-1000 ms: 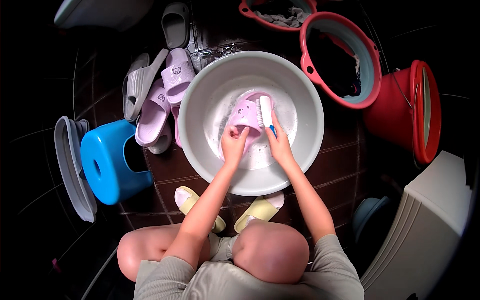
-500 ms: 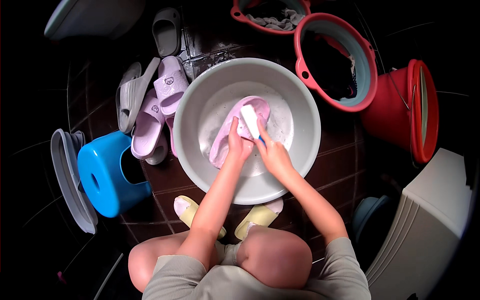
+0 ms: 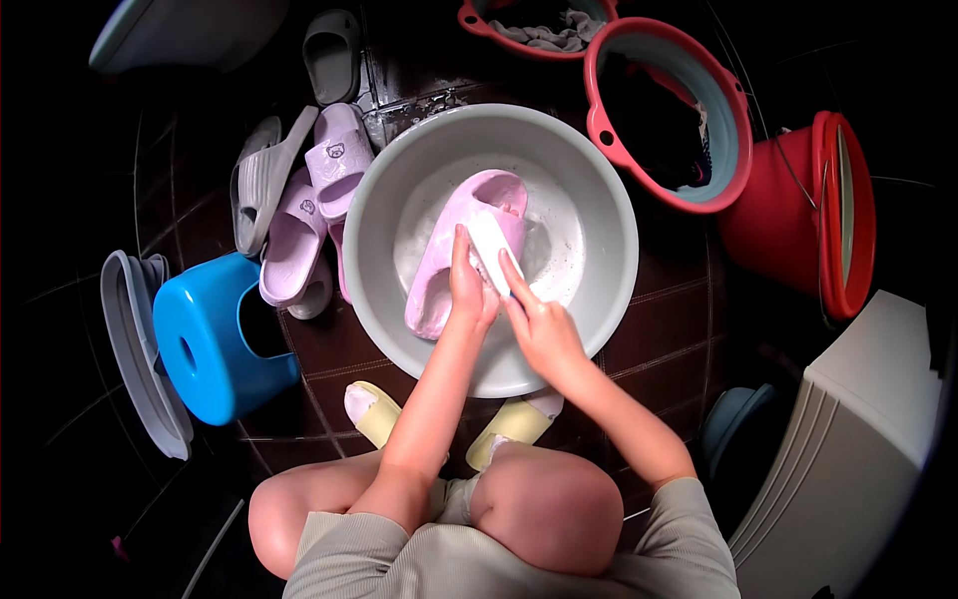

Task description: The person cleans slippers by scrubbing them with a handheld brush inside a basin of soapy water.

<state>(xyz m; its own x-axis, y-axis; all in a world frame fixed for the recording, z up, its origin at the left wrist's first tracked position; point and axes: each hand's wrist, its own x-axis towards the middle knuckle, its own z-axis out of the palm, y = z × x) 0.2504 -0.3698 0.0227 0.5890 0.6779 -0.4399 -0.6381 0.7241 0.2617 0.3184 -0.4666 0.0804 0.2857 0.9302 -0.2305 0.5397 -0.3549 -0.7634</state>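
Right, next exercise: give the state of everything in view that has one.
Pink slipper: held in left hand.
Brush: gripped in right hand, bristles hidden.
Basin: upright, cloudy water inside.
Blue stool: standing upright.
Front basket: open, dark cloth inside.
Rear basket: open, grey cloth inside.
Red bucket: upright.
Yellow slippers: worn.
Lilac slippers: unworn.
Grey slippers: unworn.

Slipper (image 3: 451,222): is pink and open-toed with a wide strap; sits inside the basin (image 3: 377,250), strap up; points its toe away and slightly right. Brush (image 3: 488,245): is long and white-backed; slants across the strap, mostly hides its bristles; leaves contact unclear.
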